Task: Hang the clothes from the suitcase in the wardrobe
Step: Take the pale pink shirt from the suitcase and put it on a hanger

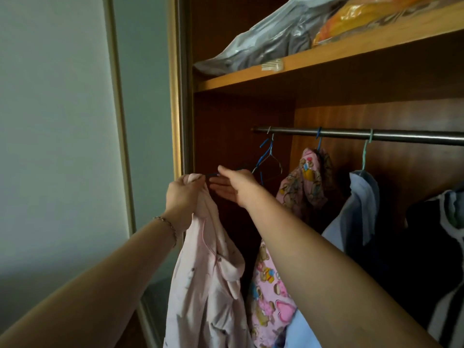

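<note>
Bags (276, 43) on shelf (326, 55) above rail (351, 135), hung clothes (305, 177) R of empty hangers (267, 159), L-hand garment (200, 272) furthest L

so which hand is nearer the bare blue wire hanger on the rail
Right. The right hand is open just left of and below the bare blue wire hanger. The left hand is farther left, gripping the pale pink garment.

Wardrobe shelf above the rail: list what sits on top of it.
On the shelf lie a grey plastic bag and an orange bag. Their contents and the shelf's back are hidden.

Home bedroom: wooden wardrobe (241, 116), rail (351, 134) of hung clothes (361, 202).
</note>
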Motion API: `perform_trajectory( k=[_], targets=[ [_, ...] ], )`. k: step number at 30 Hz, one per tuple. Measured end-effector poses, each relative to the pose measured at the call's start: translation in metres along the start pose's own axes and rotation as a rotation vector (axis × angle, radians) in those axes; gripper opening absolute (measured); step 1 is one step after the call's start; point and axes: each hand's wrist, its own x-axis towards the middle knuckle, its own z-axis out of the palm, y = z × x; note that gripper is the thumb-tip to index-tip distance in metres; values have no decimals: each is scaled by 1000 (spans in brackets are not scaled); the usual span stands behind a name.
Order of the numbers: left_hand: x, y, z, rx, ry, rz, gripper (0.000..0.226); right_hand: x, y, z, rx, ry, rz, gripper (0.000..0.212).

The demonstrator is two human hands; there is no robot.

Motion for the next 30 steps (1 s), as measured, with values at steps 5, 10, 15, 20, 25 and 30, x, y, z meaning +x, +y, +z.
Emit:
perform_trajectory(
  k=[5, 10, 15, 20, 25, 30],
  targets=[
    [-6, 6, -41, 17, -32, -30, 12, 4, 17, -15, -246, 356, -217, 31],
    [-18, 16, -90, -2, -79, -73, 11, 12, 35, -29, -337, 563, -289, 53],
    [-32, 25, -127, 23, -132, -126, 9, 6, 39, -13, -366, 333, -275, 53],
    [-37, 24, -161, 4, -155, -117, 11, -5, 51, 9, -355, 151, -286, 33],
    [-39, 15, -199, -138, -56, -128, 26, -19, 60, 27, -474, 58, -257, 33],
    [-40, 4, -221, -202, 70, -158, 28, -25, 64, 45, -329, 11, -129, 45]
  ],
)
